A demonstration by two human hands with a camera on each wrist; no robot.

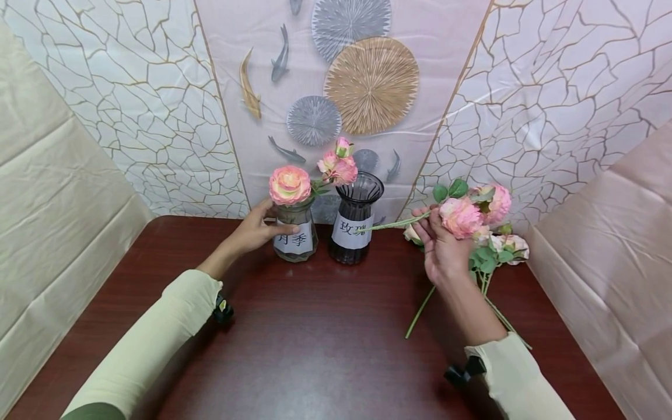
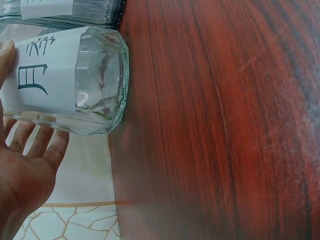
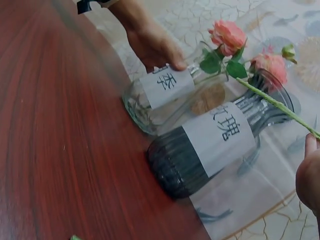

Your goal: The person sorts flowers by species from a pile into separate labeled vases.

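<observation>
My left hand (image 1: 257, 228) grips the clear glass vase (image 1: 295, 256) around its labelled body, thumb across the front and fingers behind. That vase stands upright with a pink-and-yellow flower (image 1: 290, 185) and a pink bloom with a bud (image 1: 338, 168) in its mouth. Beside it on the right stands a dark glass vase (image 1: 350, 255) with a white paper label. My right hand (image 1: 446, 251) pinches a pink artificial flower (image 1: 461, 217) by its green stem (image 3: 270, 99). Its stem lies nearly level, the cut end pointing left and overlapping the dark vase in the head view.
Several more flowers lie at the right of the brown table (image 1: 325, 356), with a pale bloom (image 1: 517, 247), green leaves (image 1: 487, 259) and loose stems (image 1: 420, 313). A patterned cloth backdrop (image 1: 157, 105) rises right behind the vases; beige cloth walls flank both sides.
</observation>
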